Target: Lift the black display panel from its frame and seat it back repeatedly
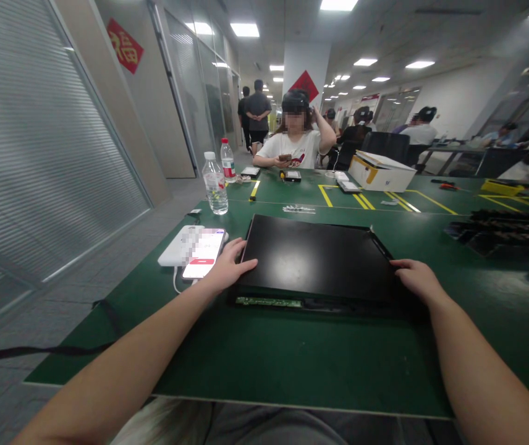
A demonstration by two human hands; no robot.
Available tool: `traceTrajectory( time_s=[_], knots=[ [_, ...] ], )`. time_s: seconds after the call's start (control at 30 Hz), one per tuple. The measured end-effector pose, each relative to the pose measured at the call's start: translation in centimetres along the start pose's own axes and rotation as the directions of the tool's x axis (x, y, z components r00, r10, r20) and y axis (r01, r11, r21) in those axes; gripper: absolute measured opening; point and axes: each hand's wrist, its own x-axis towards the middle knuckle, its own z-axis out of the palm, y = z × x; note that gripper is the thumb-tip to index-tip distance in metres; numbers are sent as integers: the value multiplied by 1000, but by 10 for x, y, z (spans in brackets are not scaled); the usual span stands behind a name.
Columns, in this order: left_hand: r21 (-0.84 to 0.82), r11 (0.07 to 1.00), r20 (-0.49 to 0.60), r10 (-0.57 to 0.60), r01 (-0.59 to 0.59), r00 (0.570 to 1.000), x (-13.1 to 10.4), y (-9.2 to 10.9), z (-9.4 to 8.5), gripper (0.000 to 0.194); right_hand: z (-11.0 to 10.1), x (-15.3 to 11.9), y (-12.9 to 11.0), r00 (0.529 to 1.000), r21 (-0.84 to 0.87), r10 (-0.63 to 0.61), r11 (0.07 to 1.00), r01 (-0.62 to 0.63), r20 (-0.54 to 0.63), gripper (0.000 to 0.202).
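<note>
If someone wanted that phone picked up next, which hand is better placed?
Left, probably: the left hand is close beside the phone, while the right hand is across the black panel, at its right edge.

The right hand has its lower fingers hidden at the edge of the flat black rectangular panel. Components on the narrow green circuit board are too small to identify. A pixelated patch obscures part of the lit phone screen and the rounded white plastic case (the phone also overlaps this case). The left picture edge cuts off the black fabric strap. The dark stacked strips are blurred. The green tabletop hides the seated person's lower body; pixelation covers the face.
</note>
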Motion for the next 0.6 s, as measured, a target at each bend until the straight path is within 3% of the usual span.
traceTrajectory(
  time_s=[0.2,0.6],
  knots=[
    [116,991,48,-73,67,996,3,-9,1,67,-2,-3,-2,999,85,32,996,-33,7,48],
    [202,971,72,-143,126,987,2,-3,1,61,0,-4,1,998,177,58,982,-60,17,52]
  ],
)
